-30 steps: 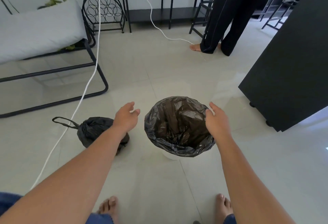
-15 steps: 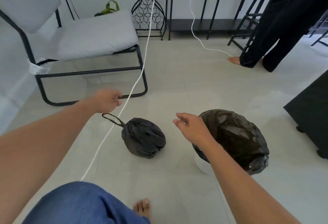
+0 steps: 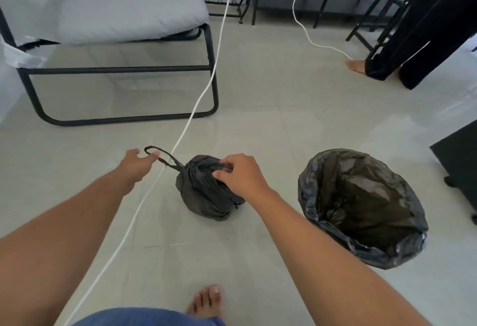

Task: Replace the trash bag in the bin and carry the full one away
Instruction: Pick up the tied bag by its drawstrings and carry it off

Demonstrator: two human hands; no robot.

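**Both hands on the full bag, fresh liner already in the bin**

Now I have the tied full trash bag (image 3: pixel 206 191) sitting on the floor tiles (image 3: pixel 271 119), just left of the bin (image 3: pixel 361 207), which already wears a new black liner (image 3: pixel 320 196) folded over its rim. My right hand (image 3: pixel 240 173) curls its grip around the gathered neck on top of the bag, I judge to steady it and take the weight. My left hand (image 3: pixel 135 163) reaches the long handle loop (image 3: pixel 161 155) that trails out to the left; the fingertips touch it, but the grip looks loosely open rather than closed around it.

A white cable (image 3: pixel 204 91) runs across the floor and passes right by that loop, so I would lift clear of it. A grey cushioned chair (image 3: pixel 124 3) stands beyond, a black cabinet (image 3: pixel 459 165) to the right, and another person's legs (image 3: pixel 423 36) farther back.
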